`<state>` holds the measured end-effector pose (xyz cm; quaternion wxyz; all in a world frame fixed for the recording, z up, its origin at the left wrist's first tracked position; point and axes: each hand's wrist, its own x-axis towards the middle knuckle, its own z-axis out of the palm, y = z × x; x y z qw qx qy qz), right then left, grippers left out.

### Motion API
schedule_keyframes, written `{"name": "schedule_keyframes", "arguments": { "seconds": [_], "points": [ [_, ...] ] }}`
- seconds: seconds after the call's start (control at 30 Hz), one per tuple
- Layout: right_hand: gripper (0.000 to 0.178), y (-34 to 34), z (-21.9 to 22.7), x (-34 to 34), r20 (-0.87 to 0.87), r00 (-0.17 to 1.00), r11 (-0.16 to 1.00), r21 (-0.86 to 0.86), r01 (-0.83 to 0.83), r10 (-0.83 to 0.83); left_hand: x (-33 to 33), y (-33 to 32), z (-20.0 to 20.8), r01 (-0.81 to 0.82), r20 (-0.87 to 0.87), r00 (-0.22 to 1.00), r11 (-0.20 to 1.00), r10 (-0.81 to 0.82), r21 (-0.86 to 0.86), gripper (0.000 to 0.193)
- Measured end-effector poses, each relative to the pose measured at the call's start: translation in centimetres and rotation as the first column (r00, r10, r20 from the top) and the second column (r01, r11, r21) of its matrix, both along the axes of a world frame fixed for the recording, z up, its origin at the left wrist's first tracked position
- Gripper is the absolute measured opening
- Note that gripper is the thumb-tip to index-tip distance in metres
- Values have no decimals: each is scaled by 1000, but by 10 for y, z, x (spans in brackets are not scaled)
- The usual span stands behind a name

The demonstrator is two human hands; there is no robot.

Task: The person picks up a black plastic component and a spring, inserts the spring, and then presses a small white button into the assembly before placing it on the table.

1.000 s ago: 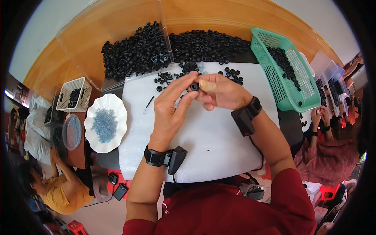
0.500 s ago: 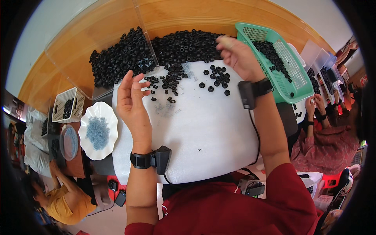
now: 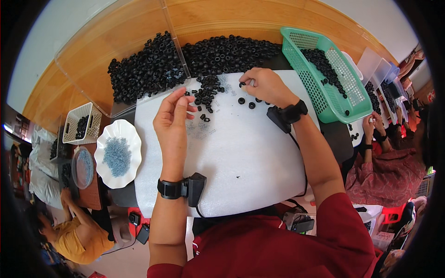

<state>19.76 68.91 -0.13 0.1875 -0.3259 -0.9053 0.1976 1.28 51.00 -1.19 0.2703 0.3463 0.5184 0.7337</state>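
Note:
My left hand (image 3: 174, 116) is raised over the left part of the white foam sheet (image 3: 232, 162). Its thumb and fingertips come together at a small black piece (image 3: 187, 93). Beside them lies a loose cluster of small black parts (image 3: 207, 90). My right hand (image 3: 266, 87), farther right, pinches a round black ring-shaped part (image 3: 242, 85) between thumb and forefinger. Just below that hand, a few more round black rings (image 3: 251, 105) rest on the sheet; the hand and wrist hide some of them. Tiny clear bluish pieces (image 3: 199, 130) are scattered near the cluster.
Behind the sheet, black rings are heaped (image 3: 227, 55), partly inside a clear plastic box (image 3: 166, 11). A green basket (image 3: 331, 109) stands right. Left are a white scalloped dish (image 3: 134, 160) of bluish pieces and a white basket (image 3: 95, 123). Other people sit on both sides.
My right hand has swung left and nearer from the back heap to the loose rings, and now pinches one. My left hand has shifted slightly right, its fingers closing together.

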Motion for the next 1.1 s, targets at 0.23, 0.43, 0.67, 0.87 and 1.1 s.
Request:
{"name": "schedule_keyframes", "arguments": {
  "seconds": [0.23, 0.43, 0.67, 0.87, 1.1],
  "points": [
    [31, -32, 26, -15, -385, 921, 567, -746, -349, 59, 11, -3, 4, 170, -308, 936, 985, -167, -18, 25],
    [29, -44, 20, -20, -565, 825, 128, -816, -563, 28, 15, -4, 8, 153, -489, 863, 988, -131, 4, 27],
    [29, -52, 29, -21, -524, 851, 160, -837, -523, 44, 11, -5, 5, 180, -466, 873, 983, -143, 35, 22],
    [22, -19, 20, -11, -415, 906, 783, -590, -196, -85, 11, -4, 5, 173, -32, 985, 984, -171, 45, 17],
    [14, -15, -1, -11, -45, 994, 992, -84, 95, -99, 7, -1, 1, 85, -38, 996, 996, -84, 39, 15]
  ]
}}
